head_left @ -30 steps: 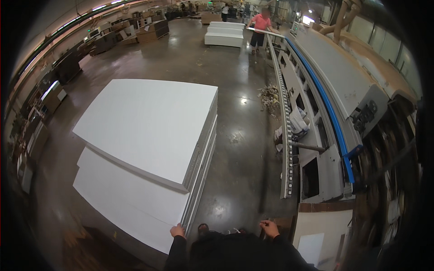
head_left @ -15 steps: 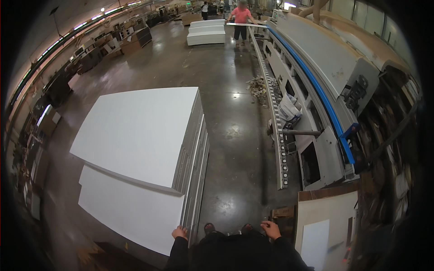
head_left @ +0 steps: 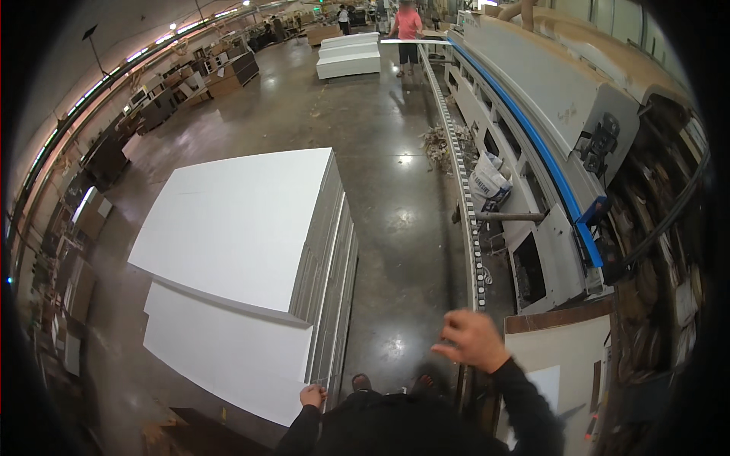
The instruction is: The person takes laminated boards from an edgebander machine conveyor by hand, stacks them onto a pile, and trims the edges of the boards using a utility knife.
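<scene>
On my left stands a stack of white panels (head_left: 236,220), its upper sheets set back from a lower white panel (head_left: 228,349) that juts toward me. My left hand (head_left: 312,395) is at the near right corner of that lower panel, fingers curled together; whether they grip anything is hidden. My right hand (head_left: 473,339) is raised in front of me over the floor, with the thumb apart from half-bent fingers and nothing visible between them.
A long machine (head_left: 555,99) with a blue strip (head_left: 525,125) and a roller rail (head_left: 458,167) runs along my right. A low table (head_left: 578,342) stands near right. Far ahead, a person in a pink shirt (head_left: 408,24) stands beside another white panel stack (head_left: 348,67).
My right hand has risen and moved forward from beside my body. My left hand stays by the panel corner, its fingers more curled. The view has shifted slightly.
</scene>
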`<state>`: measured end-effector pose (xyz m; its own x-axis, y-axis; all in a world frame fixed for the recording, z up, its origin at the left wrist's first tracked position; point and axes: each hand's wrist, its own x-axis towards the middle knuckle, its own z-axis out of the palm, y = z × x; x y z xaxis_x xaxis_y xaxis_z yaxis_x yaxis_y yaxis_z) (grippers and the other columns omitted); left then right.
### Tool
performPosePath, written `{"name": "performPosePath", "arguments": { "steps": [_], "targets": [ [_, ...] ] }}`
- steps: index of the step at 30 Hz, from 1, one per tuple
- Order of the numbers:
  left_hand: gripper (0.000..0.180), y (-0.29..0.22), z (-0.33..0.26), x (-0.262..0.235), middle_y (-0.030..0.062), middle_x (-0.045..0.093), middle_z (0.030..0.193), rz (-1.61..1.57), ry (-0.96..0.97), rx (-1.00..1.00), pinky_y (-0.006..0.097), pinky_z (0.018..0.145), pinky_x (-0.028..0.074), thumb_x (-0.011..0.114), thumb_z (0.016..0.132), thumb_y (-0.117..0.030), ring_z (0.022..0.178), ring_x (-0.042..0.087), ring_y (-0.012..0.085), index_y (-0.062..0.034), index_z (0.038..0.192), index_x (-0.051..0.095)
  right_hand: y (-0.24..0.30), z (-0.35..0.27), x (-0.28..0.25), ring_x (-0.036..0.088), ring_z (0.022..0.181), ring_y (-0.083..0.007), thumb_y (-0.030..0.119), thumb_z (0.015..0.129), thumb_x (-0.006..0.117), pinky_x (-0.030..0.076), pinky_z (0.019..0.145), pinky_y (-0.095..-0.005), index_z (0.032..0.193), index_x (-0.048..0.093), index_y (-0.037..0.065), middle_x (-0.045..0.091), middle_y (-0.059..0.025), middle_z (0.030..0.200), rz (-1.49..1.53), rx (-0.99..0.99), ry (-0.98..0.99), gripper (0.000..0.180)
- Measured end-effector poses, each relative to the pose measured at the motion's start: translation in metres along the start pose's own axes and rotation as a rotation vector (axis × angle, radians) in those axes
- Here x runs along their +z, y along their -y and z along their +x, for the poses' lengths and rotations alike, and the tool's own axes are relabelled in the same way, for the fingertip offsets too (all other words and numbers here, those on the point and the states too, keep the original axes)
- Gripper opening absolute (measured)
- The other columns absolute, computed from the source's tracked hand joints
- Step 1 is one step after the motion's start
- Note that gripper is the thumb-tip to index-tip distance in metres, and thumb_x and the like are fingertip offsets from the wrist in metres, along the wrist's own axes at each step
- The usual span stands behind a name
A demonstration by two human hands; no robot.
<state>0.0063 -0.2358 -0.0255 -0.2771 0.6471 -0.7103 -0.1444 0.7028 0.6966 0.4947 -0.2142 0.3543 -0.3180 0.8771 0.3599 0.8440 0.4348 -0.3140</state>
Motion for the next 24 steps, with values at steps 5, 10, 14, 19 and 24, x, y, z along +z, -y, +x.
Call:
{"name": "performPosePath", "arguments": {
  "steps": [5, 10, 14, 19, 24],
  "targets": [
    [0.013, -0.019, -0.009, 0.011, 0.0124, 0.065, 0.080, -0.061, 0.131, 0.132, 0.030, 0.054, 0.051, 0.056, 0.093, -0.005, 0.061, 0.063, 0.0190, 0.0054, 0.097, 0.062, 0.078, 0.068, -0.157, 0.054, 0.072, -0.0145, 0.035, 0.076, 0.081, 0.045, 0.056, -0.0270, 0.078, 0.056, 0.017, 0.051, 0.0023, 0.082, -0.322, -0.442, -0.429, 0.030],
    [0.024, -0.052, -0.024, 0.045, 0.0144, 0.069, 0.088, -0.052, 0.174, 0.239, 0.029, 0.059, 0.053, 0.059, 0.095, -0.009, 0.067, 0.066, 0.0188, 0.0085, 0.111, 0.060, 0.180, 0.080, -0.188, 0.039, 0.073, -0.0199, 0.011, 0.058, 0.086, 0.030, 0.050, -0.0244, 0.090, 0.052, 0.023, 0.044, -0.0026, 0.094, -0.651, -0.366, -0.530, 0.047],
    [0.028, -0.055, -0.022, 0.041, 0.0153, 0.069, 0.089, -0.067, 0.174, 0.293, 0.029, 0.062, 0.054, 0.059, 0.094, -0.010, 0.071, 0.068, 0.0204, 0.0095, 0.115, 0.059, 0.174, 0.107, -0.212, 0.062, 0.083, -0.0208, 0.015, 0.091, 0.064, 0.054, 0.078, -0.0395, 0.100, 0.064, 0.007, 0.059, -0.0100, 0.088, -0.580, -1.020, -0.261, 0.012],
    [0.034, -0.052, -0.013, 0.025, 0.0166, 0.070, 0.095, -0.049, 0.211, 0.241, 0.032, 0.069, 0.057, 0.060, 0.096, -0.010, 0.077, 0.070, 0.0222, 0.0088, 0.124, 0.055, 0.201, 0.126, -0.158, 0.054, 0.066, -0.0146, 0.003, 0.079, 0.063, 0.052, 0.070, -0.0378, 0.092, 0.055, 0.016, 0.049, -0.0030, 0.086, -0.565, -0.666, -0.617, 0.019],
    [0.033, -0.061, -0.001, 0.019, 0.0166, 0.070, 0.095, -0.091, 0.241, 0.252, 0.031, 0.069, 0.057, 0.059, 0.096, -0.009, 0.076, 0.069, 0.0213, 0.0088, 0.123, 0.054, 0.210, 0.134, -0.148, 0.054, 0.073, -0.0140, 0.004, 0.079, 0.064, 0.053, 0.072, -0.0394, 0.098, 0.055, 0.018, 0.050, -0.0026, 0.091, -0.403, -0.703, -0.412, 0.026]
  ]
}}
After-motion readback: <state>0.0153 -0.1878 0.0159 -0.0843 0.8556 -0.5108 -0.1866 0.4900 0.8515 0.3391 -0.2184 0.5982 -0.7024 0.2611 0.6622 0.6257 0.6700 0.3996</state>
